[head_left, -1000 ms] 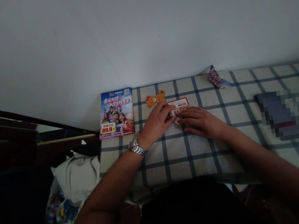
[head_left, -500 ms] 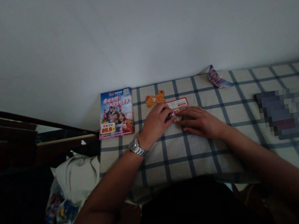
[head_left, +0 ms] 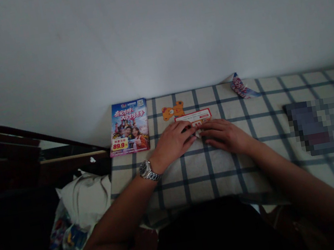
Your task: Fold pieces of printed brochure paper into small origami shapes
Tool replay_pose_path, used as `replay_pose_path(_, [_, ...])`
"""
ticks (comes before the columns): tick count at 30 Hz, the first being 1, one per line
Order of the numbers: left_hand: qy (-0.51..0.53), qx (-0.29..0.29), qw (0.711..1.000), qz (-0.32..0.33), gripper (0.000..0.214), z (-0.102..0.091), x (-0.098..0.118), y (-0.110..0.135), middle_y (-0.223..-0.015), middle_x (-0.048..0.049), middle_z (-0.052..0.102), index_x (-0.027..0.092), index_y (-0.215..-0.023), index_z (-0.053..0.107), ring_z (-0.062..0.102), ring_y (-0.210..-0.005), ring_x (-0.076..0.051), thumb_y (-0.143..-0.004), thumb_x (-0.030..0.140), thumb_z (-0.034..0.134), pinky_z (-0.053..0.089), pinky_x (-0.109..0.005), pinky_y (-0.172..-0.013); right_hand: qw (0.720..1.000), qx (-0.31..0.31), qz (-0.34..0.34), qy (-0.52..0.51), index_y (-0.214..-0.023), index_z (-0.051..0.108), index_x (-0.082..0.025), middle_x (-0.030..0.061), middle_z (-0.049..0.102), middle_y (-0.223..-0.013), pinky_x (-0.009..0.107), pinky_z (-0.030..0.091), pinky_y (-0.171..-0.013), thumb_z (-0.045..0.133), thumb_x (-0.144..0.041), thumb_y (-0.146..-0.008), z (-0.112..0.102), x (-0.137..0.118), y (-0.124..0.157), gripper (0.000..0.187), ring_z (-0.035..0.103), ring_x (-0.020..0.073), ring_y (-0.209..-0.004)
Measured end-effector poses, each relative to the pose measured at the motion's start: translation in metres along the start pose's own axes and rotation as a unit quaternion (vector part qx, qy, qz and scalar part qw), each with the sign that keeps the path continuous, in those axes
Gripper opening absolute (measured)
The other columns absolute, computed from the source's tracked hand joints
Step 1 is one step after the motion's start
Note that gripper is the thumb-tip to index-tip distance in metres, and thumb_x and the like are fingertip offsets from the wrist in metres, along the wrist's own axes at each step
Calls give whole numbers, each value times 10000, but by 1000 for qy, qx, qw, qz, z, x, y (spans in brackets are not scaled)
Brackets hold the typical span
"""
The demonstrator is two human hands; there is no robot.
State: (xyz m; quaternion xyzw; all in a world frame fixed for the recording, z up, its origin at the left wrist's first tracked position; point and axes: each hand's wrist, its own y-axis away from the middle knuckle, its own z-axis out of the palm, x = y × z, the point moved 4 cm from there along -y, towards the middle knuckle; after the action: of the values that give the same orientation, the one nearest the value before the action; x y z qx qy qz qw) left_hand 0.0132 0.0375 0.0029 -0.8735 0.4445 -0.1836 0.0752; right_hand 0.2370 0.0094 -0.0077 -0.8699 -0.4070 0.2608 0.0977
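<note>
A white printed paper slip with a red border lies on the checked tablecloth, partly covered by my fingers. My left hand, with a metal watch on the wrist, has its bent fingers closed on the paper's lower edge. Facing it, my right hand grips the same edge with curled fingers. The fingertips of both hands nearly meet there, and they hide the lower part of the slip. Just behind the slip is an orange cartoon bear figure.
A colourful flyer, perhaps a stack, lies at the table's left end. A curled strip of printed paper rests near the wall. To the right is a dark, pixelated object. White bags stand below on the left.
My left hand has shifted slightly left and down, its fingers straighter along the paper edge. More of the slip's red-bordered top now shows. My right hand has barely moved.
</note>
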Motion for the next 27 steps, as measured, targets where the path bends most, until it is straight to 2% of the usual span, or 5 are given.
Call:
replay_pose_path(3, [-5,-7,1000,7,368,1,1,0,-1352,-105,624,238,-1428,636,597,-1267,-284,-1094,375,566,530,-515,-1124,1000,27,7,4,-1313,724,-222,127,741,-1370,531,583,-1101,631,-272,-1045,-3,1,0,288,684,305,-1305])
replay_pose_path(7, [-8,-8,1000,11,375,0,3,-1,-1362,-102,620,238,-1435,621,583,-1298,-290,-1090,374,571,503,-529,-1164,998,50,27,28,-1415,671,-246,121,731,-1385,555,564,-1137,598,-255,-1058,-6,4,-2,364,653,309,-1357])
replay_pose_path(13, [-14,-17,1000,11,413,1,5,-2,-1410,-110,599,216,-1472,594,550,-1354,-290,-1092,375,563,450,-519,-1229,998,30,32,41,-1468,626,-201,161,677,-1466,579,517,-1201,585,-245,-1064,-1,7,-4,408,607,324,-1419])
replay_pose_path(27, [-1,-10,1000,7,441,2,6,0,-1440,-111,581,227,-1485,580,541,-1384,-298,-1072,378,605,457,-533,-1234,997,14,62,49,-1511,606,-241,135,665,-1495,590,540,-1168,583,-274,-1064,1,8,-1,449,612,337,-1411])
